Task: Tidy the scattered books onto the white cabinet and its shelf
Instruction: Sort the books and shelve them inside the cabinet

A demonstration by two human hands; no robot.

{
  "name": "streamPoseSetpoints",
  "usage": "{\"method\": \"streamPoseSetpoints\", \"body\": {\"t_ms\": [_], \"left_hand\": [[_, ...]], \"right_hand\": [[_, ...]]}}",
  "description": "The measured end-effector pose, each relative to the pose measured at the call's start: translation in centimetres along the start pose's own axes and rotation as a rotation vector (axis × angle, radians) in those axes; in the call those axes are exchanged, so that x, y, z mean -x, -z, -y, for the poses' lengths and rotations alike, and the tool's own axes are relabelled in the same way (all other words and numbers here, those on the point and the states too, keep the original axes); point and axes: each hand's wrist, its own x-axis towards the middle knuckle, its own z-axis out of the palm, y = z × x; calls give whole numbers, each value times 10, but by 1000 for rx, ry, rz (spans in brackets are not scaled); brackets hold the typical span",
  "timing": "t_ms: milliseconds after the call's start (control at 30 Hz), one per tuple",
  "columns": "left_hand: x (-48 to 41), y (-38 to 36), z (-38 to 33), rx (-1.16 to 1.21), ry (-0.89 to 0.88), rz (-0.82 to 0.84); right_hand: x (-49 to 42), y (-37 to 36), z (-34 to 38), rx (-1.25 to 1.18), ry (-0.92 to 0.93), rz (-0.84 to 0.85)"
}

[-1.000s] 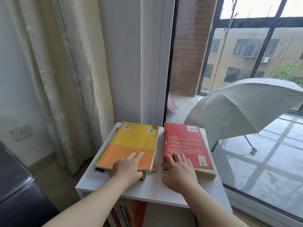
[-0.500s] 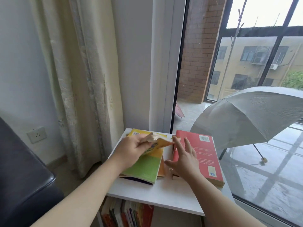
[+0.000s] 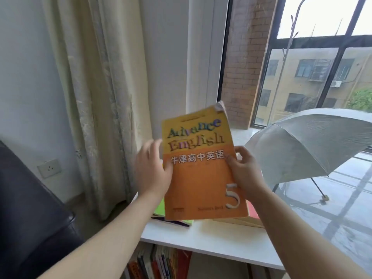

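Left hand (image 3: pixel 154 171) and right hand (image 3: pixel 246 171) grip the book (image 3: pixel 201 182) by its side edges; long axis upright, title above the fingers, cover toward the camera.

Yellow-and-orange book (image 3: pixel 201 168): front cover reads "Advance English", numeral 5 at lower right, top right corner dog-eared. It is held upright and slightly tilted above the white cabinet (image 3: pixel 221 238), with the left hand (image 3: pixel 153 170) on its left edge and the right hand (image 3: pixel 243 168) on its right edge. Green book (image 3: pixel 160 208) and red book (image 3: pixel 252 211) lie flat on the cabinet top. Shelf books (image 3: pixel 161 262) stand upright below.
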Motion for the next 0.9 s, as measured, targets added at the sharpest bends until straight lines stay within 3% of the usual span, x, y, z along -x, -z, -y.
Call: {"method": "streamPoseSetpoints", "body": {"t_ms": [67,167,267,567,667,767,900], "left_hand": [[31,-14,11,-67,38,286],[63,-32,23,-231,32,803],[80,-46,29,-383,17,1058],[62,-40,33,-517,-91,1285],[69,-43,29,-576,-96,1182],[78,-49,23,-604,-62,1079],[70,-45,31,-522,-92,1045]], "right_hand": [[-7,7,-23,-29,-162,-86],[-12,16,-65,149,-352,-166],[-6,29,-90,157,-532,-144],[-18,24,-119,455,-544,-184],[-9,20,-116,627,-424,-182],[12,14,-116,1041,-248,31],[14,18,-115,1104,-211,165]]}}
